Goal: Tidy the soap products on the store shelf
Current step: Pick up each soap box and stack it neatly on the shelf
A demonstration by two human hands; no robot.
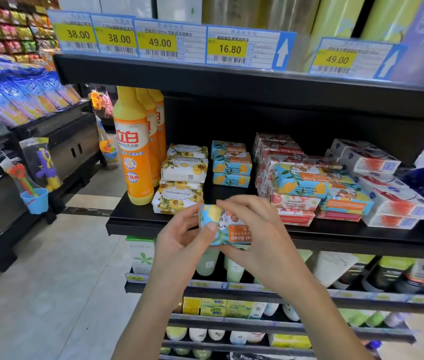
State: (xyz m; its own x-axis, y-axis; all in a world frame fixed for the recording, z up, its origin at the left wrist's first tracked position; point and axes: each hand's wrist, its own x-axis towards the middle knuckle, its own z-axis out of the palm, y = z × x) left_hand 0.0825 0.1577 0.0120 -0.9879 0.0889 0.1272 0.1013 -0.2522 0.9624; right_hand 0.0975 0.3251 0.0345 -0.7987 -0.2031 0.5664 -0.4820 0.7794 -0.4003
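Together, both hands hold one blue soap bar (225,226) just in front of the black shelf (348,236) at its front edge.
The left hand (179,240) pinches the bar's left end, thumb on the near face and fingers behind, while the right hand (257,229) curls over its top and right end, hiding that part. Its long axis runs left to right, seemingly tipped a little down to the right. The orange "Goat Soap" label reads upside down, so the print's top faces the person. Wrapper: sky blue with yellow lemons and green leaves. Matching bars (231,165) sit stacked on the shelf behind, between floral white bars (183,170) and a mixed pile (307,183).
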